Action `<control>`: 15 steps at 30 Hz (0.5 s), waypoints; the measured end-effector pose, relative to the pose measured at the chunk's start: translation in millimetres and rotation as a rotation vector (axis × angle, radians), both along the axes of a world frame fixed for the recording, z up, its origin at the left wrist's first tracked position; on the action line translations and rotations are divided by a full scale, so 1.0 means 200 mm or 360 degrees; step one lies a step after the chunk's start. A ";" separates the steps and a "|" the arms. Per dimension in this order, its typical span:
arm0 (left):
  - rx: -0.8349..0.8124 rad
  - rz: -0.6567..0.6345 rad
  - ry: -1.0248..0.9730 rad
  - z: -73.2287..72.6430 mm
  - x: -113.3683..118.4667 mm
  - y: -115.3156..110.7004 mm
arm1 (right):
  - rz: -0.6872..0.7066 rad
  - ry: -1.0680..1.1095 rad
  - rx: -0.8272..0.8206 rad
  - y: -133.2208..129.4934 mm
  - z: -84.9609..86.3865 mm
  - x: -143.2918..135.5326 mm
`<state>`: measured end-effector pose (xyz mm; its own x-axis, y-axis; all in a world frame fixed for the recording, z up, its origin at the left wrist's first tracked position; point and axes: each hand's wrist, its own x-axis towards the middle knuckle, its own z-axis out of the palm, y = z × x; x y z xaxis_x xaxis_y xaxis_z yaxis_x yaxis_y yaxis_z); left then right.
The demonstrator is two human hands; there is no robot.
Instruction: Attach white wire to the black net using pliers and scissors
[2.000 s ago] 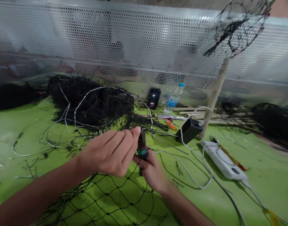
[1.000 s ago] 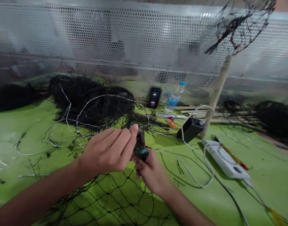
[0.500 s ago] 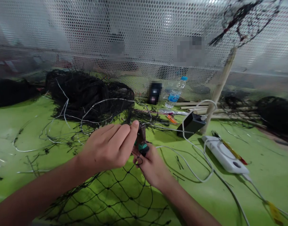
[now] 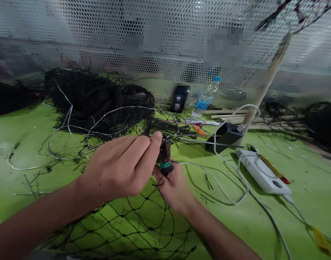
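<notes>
The left hand [image 4: 119, 164] is holding its fingers folded in, the thumb lying along the forefinger; its fingertips are facing away, so whether it is pinching anything cannot be told. Just beside it, the right hand [image 4: 176, 187] is gripping one pair of pliers [image 4: 165, 148] by the green-and-black handles, the dark metal head pointing up by the left thumb. The left hand is hiding part of that head. Below both hands, one knotted black mesh net [image 4: 151, 229] is spreading toward the near edge.

Just beyond, silvery wire [image 4: 114, 111] is arching and tangling across the way to the largest of three black netting heaps: one large heap [image 4: 86, 97] behind the hands, one left heap [image 4: 11, 97] and one right heap [image 4: 324, 121]. More netting [image 4: 276, 16] is hanging at upper right.

To the right, a white cable [image 4: 215, 177] is looping over the green table covering [image 4: 24, 133]. One black box [image 4: 226, 137] is standing tilted near one upright wooden pole [image 4: 268, 79], and one white device [image 4: 263, 173] is lying nearer, a yellow-and-red strip [image 4: 274, 169] resting on it. Farther back, one blue-capped water bottle [image 4: 202, 104] is standing beside one pixelated dark object [image 4: 179, 99]; several pale sticks [image 4: 216, 112], too overlapped to count, are lying near one orange piece [image 4: 199, 130]. One perforated metal panel [image 4: 100, 36] is closing off the back.
</notes>
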<state>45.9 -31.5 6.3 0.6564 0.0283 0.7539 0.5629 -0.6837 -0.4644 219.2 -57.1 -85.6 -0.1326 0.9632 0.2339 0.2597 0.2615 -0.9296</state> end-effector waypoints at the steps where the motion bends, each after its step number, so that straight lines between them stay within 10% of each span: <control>1: -0.0014 0.0007 -0.0002 0.00 0.00 0.00 | -0.0011 0.0007 0.0012 0.00 -0.01 0.00; 15: -0.0163 0.0115 0.0104 0.02 0.00 -0.02 | -0.0182 -0.0120 0.0201 0.03 -0.07 -0.03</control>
<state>45.7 -35.3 10.3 0.6975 0.1518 0.7003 0.5833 -0.6880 -0.4319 213.1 -51.4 -98.8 -0.0458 0.9366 0.3474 0.3619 0.3397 -0.8682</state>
